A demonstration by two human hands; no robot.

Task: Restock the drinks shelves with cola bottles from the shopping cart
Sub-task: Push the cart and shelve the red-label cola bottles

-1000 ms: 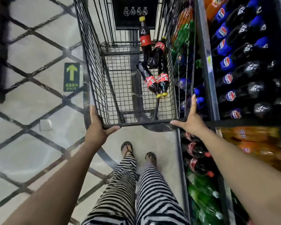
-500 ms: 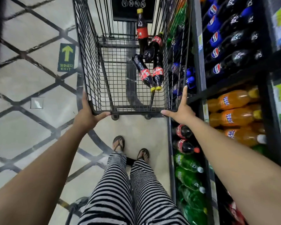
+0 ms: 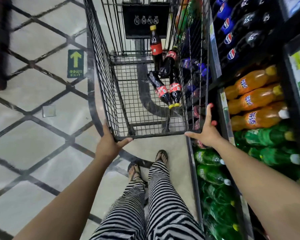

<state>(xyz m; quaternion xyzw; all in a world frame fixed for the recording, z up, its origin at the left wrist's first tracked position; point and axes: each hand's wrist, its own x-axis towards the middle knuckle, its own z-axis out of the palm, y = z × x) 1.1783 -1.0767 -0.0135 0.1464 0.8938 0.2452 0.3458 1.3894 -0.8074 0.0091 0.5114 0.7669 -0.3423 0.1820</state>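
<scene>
The black wire shopping cart (image 3: 100, 70) stands in front of me, close against the drinks shelves (image 3: 215, 54) on the right. Several cola bottles (image 3: 163, 94) with red labels and yellow caps lie on the cart's floor at its right side. One more cola bottle (image 3: 155, 45) leans upright at the far end. My left hand (image 3: 109, 144) grips the cart's near left corner, thumb along the near rim. My right hand (image 3: 206, 134) holds the near right corner, forefinger stretched along the side rim, thumb on the near rim.
The shelves hold blue-labelled cola bottles (image 3: 230, 37) at the top, orange soda bottles (image 3: 253, 101) in the middle and green soda bottles (image 3: 213, 174) lower down. Red-capped cola bottles (image 3: 198, 143) lie low by my right wrist. Tiled floor with an exit arrow (image 3: 75, 63) lies left. My feet (image 3: 161, 155) stand behind the cart.
The cart and I have moved back along the aisle: the blue-labelled bottles have slid away and the orange and green bottles are now beside my right arm. Both hands kept their hold.
</scene>
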